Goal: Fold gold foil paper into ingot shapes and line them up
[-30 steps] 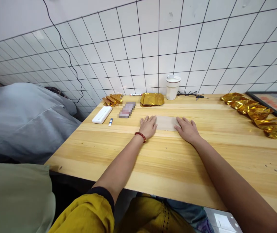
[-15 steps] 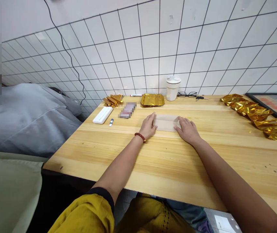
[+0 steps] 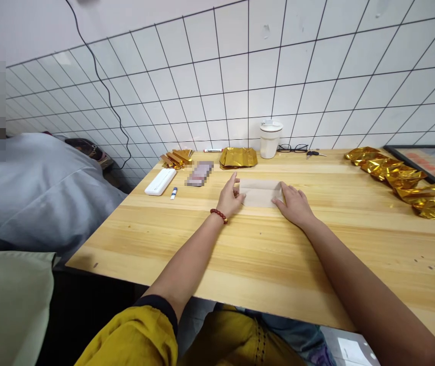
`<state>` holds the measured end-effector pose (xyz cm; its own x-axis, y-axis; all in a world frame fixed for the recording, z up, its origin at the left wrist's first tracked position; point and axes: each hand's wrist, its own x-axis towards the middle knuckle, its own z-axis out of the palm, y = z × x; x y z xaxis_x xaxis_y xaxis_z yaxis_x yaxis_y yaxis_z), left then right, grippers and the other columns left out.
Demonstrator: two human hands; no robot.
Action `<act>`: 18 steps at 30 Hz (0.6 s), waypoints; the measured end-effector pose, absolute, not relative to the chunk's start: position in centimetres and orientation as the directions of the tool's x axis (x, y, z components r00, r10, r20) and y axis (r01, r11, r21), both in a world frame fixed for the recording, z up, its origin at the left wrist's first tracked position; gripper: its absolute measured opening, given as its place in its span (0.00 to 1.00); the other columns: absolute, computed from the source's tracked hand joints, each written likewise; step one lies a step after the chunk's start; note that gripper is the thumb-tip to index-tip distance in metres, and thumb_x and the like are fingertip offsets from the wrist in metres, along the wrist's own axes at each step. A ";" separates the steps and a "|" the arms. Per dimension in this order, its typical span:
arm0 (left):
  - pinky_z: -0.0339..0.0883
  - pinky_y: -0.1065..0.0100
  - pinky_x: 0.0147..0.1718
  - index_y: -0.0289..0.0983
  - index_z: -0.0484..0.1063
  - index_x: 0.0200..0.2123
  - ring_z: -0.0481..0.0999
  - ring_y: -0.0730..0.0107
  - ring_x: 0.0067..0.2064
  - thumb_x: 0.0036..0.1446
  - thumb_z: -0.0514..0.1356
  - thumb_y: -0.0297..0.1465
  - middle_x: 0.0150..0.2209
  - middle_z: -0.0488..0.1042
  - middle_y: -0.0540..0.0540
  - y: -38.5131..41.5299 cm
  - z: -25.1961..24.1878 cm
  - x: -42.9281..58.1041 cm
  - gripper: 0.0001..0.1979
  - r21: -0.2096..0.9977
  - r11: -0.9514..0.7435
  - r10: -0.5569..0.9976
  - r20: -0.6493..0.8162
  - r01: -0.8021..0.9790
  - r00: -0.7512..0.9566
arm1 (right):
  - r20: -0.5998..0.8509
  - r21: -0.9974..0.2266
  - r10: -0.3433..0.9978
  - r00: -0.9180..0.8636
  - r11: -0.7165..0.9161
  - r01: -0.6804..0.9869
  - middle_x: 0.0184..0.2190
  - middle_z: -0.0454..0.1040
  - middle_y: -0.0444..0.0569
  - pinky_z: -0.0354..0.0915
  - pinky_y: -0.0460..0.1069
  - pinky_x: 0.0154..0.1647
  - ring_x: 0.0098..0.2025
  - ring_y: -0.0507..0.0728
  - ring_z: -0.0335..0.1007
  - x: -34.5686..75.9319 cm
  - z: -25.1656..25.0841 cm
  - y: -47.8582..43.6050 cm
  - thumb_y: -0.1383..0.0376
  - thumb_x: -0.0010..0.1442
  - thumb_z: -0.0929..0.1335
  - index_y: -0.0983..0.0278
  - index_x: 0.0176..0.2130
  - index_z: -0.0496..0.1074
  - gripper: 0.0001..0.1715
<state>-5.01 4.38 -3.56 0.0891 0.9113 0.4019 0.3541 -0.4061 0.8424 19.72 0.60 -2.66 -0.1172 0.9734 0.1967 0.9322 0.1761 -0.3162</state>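
A pale beige sheet of paper (image 3: 259, 194) with a crease across it lies on the wooden table (image 3: 263, 264) between my two hands. At its left end is my left hand (image 3: 230, 196), fingers apart and raised, the thumb close to the paper's edge. I cannot tell whether that thumb touches it. My right hand (image 3: 295, 204) holds the right end between thumb and fingers, and the paper's edge turns up a little there. A dark red bead bracelet (image 3: 219, 215) circles my left wrist.
Folded gold foil (image 3: 238, 157) and a white lidded cup (image 3: 270, 140) stand at the back, near glasses (image 3: 292, 148) and keys (image 3: 316, 153). Gold foil pieces (image 3: 404, 178) line the right. A white power bank (image 3: 161, 181) and small glue stick (image 3: 173, 193) lie left. A person in grey (image 3: 41, 188) is beside the table.
My left fingers have opened and lifted away from the paper's left end. My right hand stays at the right end. The person in grey has shifted slightly.
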 end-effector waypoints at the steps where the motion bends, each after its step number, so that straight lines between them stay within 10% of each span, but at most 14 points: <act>1: 0.71 0.70 0.39 0.44 0.55 0.68 0.70 0.79 0.31 0.48 0.65 0.20 0.51 0.71 0.45 4.6 -3.7 -5.0 0.45 0.862 -0.380 0.923 0.378 0.335 0.077 | 0.201 -0.323 0.973 -0.117 0.178 0.929 0.65 0.63 0.65 0.49 0.65 0.67 0.69 0.68 0.53 19.7 -2.6 0.6 0.53 0.65 0.60 0.72 0.69 0.50 0.41; 11: 0.68 0.75 0.35 0.38 0.67 0.60 0.69 0.79 0.30 0.45 0.62 0.17 0.33 0.69 0.54 4.9 -3.9 -5.0 0.37 0.905 -0.311 0.950 0.307 0.289 0.059 | 0.228 -0.382 0.968 -0.101 0.185 0.905 0.65 0.62 0.64 0.49 0.65 0.67 0.67 0.66 0.56 19.9 -2.7 0.6 0.52 0.63 0.62 0.70 0.69 0.47 0.44; 18: 0.71 0.68 0.38 0.36 0.76 0.29 0.74 0.68 0.37 0.44 0.61 0.21 0.33 0.74 0.48 4.5 -3.2 -5.2 0.08 0.774 -0.440 0.893 0.431 0.455 0.128 | 0.233 -0.401 0.967 -0.106 0.195 0.895 0.64 0.63 0.65 0.49 0.65 0.67 0.67 0.67 0.56 19.9 -2.7 0.5 0.53 0.63 0.62 0.71 0.69 0.47 0.44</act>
